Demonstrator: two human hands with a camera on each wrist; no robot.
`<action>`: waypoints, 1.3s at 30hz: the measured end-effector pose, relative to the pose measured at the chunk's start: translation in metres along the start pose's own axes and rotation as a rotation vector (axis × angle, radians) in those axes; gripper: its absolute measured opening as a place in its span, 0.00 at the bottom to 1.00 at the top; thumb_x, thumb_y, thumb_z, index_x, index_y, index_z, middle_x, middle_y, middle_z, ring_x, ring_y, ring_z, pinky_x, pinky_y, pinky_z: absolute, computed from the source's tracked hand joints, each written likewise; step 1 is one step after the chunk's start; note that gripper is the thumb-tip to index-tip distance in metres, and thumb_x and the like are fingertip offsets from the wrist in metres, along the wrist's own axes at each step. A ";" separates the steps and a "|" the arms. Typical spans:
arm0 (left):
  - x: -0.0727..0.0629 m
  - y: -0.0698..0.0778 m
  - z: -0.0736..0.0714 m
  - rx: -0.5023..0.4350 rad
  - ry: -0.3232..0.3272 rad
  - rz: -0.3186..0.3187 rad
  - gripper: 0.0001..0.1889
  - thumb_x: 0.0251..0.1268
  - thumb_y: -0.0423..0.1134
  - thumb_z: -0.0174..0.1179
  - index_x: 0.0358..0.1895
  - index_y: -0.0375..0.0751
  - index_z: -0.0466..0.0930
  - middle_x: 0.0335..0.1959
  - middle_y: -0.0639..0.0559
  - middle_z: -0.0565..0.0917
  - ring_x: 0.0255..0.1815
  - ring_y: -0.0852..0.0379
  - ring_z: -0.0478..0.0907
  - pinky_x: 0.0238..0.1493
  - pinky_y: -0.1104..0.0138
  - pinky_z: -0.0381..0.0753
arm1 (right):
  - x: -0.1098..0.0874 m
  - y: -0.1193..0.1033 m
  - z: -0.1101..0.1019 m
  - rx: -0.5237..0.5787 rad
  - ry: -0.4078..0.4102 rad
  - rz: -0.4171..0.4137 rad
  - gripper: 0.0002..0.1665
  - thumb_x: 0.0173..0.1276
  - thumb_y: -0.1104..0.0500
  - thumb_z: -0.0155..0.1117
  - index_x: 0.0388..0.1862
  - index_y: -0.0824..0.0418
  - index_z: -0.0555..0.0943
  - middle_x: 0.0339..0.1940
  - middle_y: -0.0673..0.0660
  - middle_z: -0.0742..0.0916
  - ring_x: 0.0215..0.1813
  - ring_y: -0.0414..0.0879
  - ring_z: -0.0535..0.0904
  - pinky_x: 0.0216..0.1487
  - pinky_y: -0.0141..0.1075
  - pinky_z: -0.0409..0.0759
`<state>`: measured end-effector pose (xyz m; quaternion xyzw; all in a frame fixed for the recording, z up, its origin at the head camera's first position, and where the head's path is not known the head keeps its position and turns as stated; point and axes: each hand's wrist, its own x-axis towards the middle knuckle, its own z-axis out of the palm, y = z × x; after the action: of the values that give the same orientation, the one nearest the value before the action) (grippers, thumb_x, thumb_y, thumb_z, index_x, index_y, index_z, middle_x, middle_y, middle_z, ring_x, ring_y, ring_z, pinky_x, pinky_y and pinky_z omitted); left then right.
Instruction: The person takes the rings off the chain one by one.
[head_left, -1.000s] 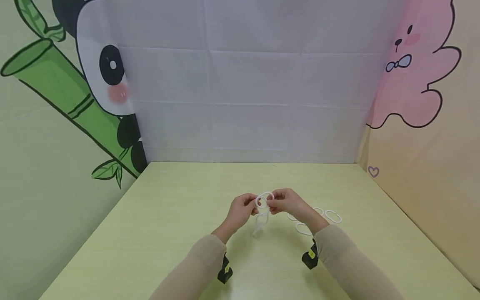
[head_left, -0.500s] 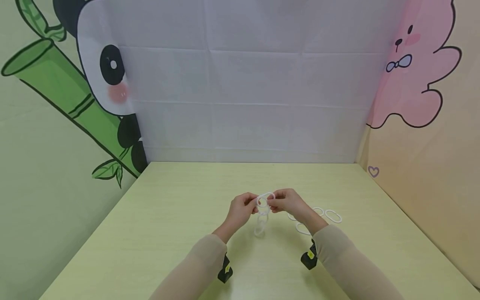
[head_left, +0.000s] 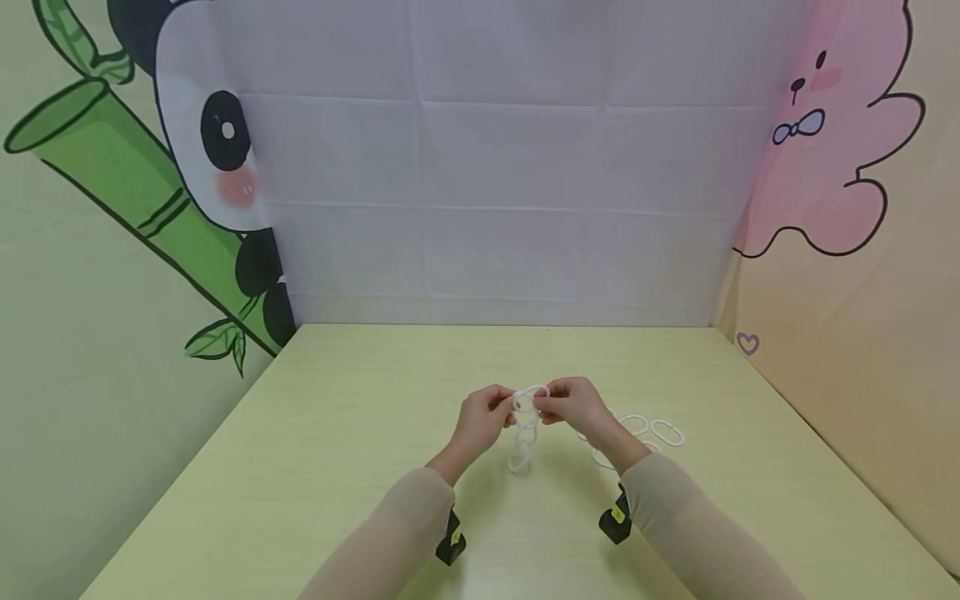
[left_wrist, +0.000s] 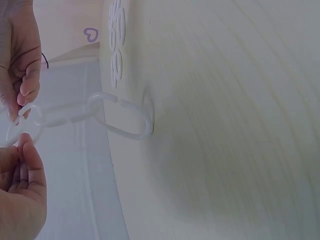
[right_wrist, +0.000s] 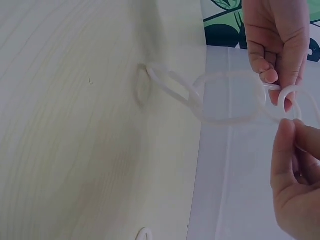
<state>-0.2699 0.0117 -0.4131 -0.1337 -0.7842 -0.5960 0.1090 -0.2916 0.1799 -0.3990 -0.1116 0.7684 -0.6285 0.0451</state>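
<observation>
Between my two hands, at the centre of the head view, is a white plastic chain link (head_left: 522, 392). My left hand (head_left: 480, 419) pinches one link between thumb and fingertips. From the other side, my right hand (head_left: 579, 406) pinches a link that meets it, and the fingertips nearly touch. Whether these two links are hooked together cannot be told. A short chain (head_left: 525, 440) of white links hangs below the hands, over the table. In the left wrist view its lowest link (left_wrist: 127, 134) shows a small gap in its side.
Several loose white links (head_left: 682, 438) lie on the pale wooden table (head_left: 375, 433), partly behind my right forearm. A black wrist camera (head_left: 452, 546) hangs under the left sleeve, another (head_left: 617, 527) under the right. A white sheet (head_left: 495, 208) covers the back.
The hanging chain, blurred and swinging earlier, now hangs stiller. My right wrist has shifted slightly left, uncovering more of the loose links. Both hands keep their pinch.
</observation>
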 end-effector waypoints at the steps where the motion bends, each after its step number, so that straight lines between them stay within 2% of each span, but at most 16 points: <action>1: 0.000 0.000 0.000 0.003 0.000 -0.002 0.06 0.65 0.30 0.55 0.36 0.29 0.79 0.24 0.38 0.79 0.21 0.60 0.73 0.24 0.73 0.73 | 0.000 0.000 0.001 0.013 0.006 0.002 0.07 0.60 0.69 0.63 0.34 0.74 0.78 0.26 0.58 0.83 0.24 0.42 0.79 0.33 0.36 0.81; 5: 0.001 -0.002 0.000 0.007 -0.003 -0.014 0.06 0.65 0.30 0.55 0.36 0.29 0.79 0.25 0.37 0.79 0.22 0.60 0.73 0.25 0.71 0.74 | 0.001 0.001 0.002 0.062 0.009 0.016 0.07 0.61 0.70 0.62 0.35 0.75 0.78 0.25 0.59 0.83 0.23 0.42 0.79 0.31 0.36 0.81; 12: 0.002 -0.004 0.000 -0.034 -0.005 -0.043 0.06 0.65 0.30 0.55 0.37 0.29 0.79 0.21 0.52 0.76 0.22 0.59 0.74 0.30 0.60 0.78 | 0.000 -0.002 -0.002 0.032 -0.037 0.012 0.10 0.62 0.68 0.62 0.38 0.76 0.77 0.25 0.56 0.83 0.25 0.42 0.80 0.33 0.36 0.81; 14: 0.001 0.000 -0.001 -0.036 -0.003 -0.042 0.06 0.65 0.28 0.54 0.37 0.27 0.79 0.21 0.52 0.76 0.23 0.58 0.74 0.30 0.60 0.78 | -0.001 -0.003 -0.004 0.015 -0.043 0.002 0.12 0.62 0.68 0.62 0.41 0.77 0.76 0.26 0.56 0.83 0.26 0.43 0.80 0.34 0.37 0.81; 21: -0.013 0.030 -0.005 -0.036 0.015 -0.034 0.06 0.65 0.26 0.53 0.36 0.23 0.77 0.25 0.47 0.78 0.23 0.57 0.74 0.29 0.67 0.78 | 0.000 -0.007 -0.012 -0.001 -0.050 -0.054 0.15 0.62 0.67 0.62 0.46 0.76 0.76 0.31 0.60 0.84 0.29 0.45 0.81 0.36 0.39 0.81; 28: -0.015 0.031 -0.005 -0.036 0.019 -0.022 0.06 0.65 0.26 0.53 0.36 0.24 0.77 0.26 0.46 0.79 0.24 0.55 0.76 0.31 0.64 0.79 | 0.010 -0.001 -0.030 0.067 -0.023 -0.152 0.18 0.62 0.63 0.64 0.46 0.76 0.76 0.31 0.65 0.84 0.28 0.45 0.81 0.33 0.38 0.81; 31: -0.015 0.032 -0.005 -0.040 0.018 -0.029 0.06 0.65 0.26 0.53 0.36 0.24 0.77 0.26 0.46 0.79 0.25 0.54 0.76 0.32 0.63 0.79 | 0.013 -0.001 -0.034 0.074 0.005 -0.128 0.18 0.63 0.66 0.62 0.48 0.77 0.75 0.33 0.66 0.83 0.28 0.44 0.81 0.33 0.37 0.81; 32: -0.015 0.032 -0.005 -0.040 0.017 -0.033 0.06 0.65 0.26 0.53 0.36 0.24 0.77 0.26 0.46 0.79 0.25 0.55 0.76 0.32 0.63 0.79 | 0.008 -0.008 -0.033 0.060 0.031 -0.094 0.18 0.63 0.68 0.61 0.49 0.78 0.73 0.34 0.67 0.83 0.28 0.44 0.81 0.35 0.37 0.81; 37: -0.017 0.034 -0.005 -0.043 0.012 -0.049 0.06 0.65 0.26 0.53 0.37 0.24 0.77 0.27 0.45 0.79 0.24 0.56 0.75 0.32 0.63 0.79 | 0.012 -0.004 -0.038 0.055 0.062 -0.046 0.19 0.64 0.70 0.58 0.52 0.79 0.71 0.33 0.64 0.83 0.27 0.42 0.81 0.34 0.35 0.80; 39: -0.017 0.035 -0.005 -0.045 0.012 -0.052 0.06 0.65 0.26 0.52 0.37 0.24 0.77 0.27 0.45 0.79 0.24 0.56 0.75 0.32 0.63 0.79 | 0.013 -0.002 -0.040 0.061 0.070 -0.036 0.19 0.65 0.70 0.58 0.53 0.79 0.71 0.34 0.66 0.83 0.26 0.41 0.81 0.33 0.34 0.80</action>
<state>-0.2420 0.0145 -0.3861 -0.1123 -0.7731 -0.6170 0.0950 -0.3127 0.2151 -0.3879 -0.1020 0.7480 -0.6558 0.0100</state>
